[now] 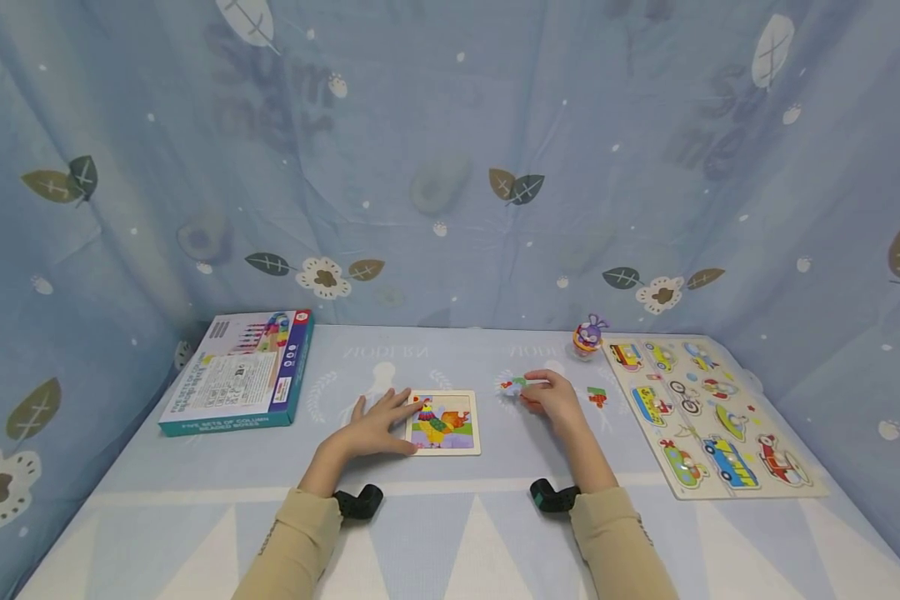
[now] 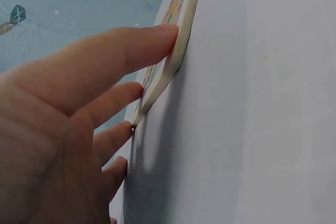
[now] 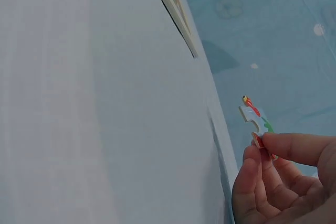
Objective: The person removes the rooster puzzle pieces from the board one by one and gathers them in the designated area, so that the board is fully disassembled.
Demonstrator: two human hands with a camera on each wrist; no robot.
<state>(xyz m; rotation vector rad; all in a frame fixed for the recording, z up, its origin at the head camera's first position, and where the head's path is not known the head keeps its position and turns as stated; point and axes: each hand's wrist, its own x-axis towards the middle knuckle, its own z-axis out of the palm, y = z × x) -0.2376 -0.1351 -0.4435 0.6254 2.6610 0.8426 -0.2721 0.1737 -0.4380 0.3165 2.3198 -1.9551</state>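
A small square picture puzzle (image 1: pixel 462 421) in a pale wooden frame shows a colourful rooster. My left hand (image 1: pixel 377 427) rests at its left side with fingers spread, the thumb on the lower edge and fingertips at the upper-left part. In the left wrist view the thumb presses the rim of the puzzle frame (image 2: pixel 181 51). My right hand (image 1: pixel 555 402) is to the right of the puzzle, pinching a jigsaw piece between thumb and fingers. Light blue, green and red show on the jigsaw piece (image 3: pixel 254 115), partly covered by the fingertips.
Another red and green jigsaw piece (image 1: pixel 597 397) lies right of my right hand. Farther right is a large vehicle puzzle board (image 1: pixel 671 442), with a small purple toy figure (image 1: pixel 588 333) by its far corner. At left lies a boxed bead set (image 1: pixel 236 371). A patterned curtain (image 1: pixel 450 167) hangs behind.
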